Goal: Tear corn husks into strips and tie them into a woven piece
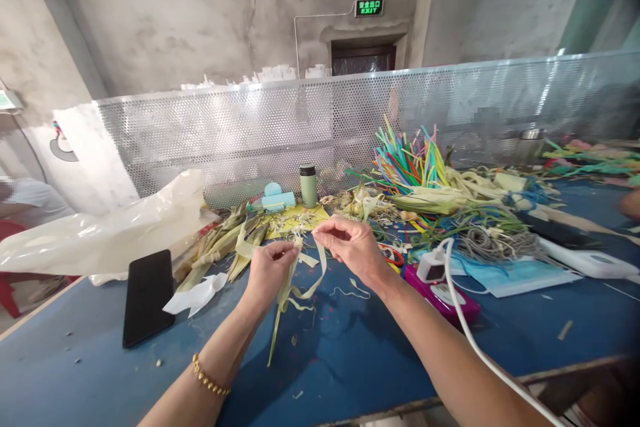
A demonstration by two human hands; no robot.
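Observation:
My left hand [270, 270] is closed around a bundle of pale yellow-green leaf strips [295, 290] that hang down toward the blue table [350, 353]. My right hand [350, 247] pinches the upper end of one strip just right of the left hand. A gold bracelet [209, 379] circles my left wrist. Both hands hover a little above the table, near its middle.
A black phone [147, 297] lies left of my hands beside white paper [197, 293] and a plastic sheet [105, 227]. Behind are husk strips [225, 247], a green bottle [309, 185], coloured strips [407, 160], a pink device [443, 297] with a white cable, and a perforated metal screen [350, 120]. A person sits far left.

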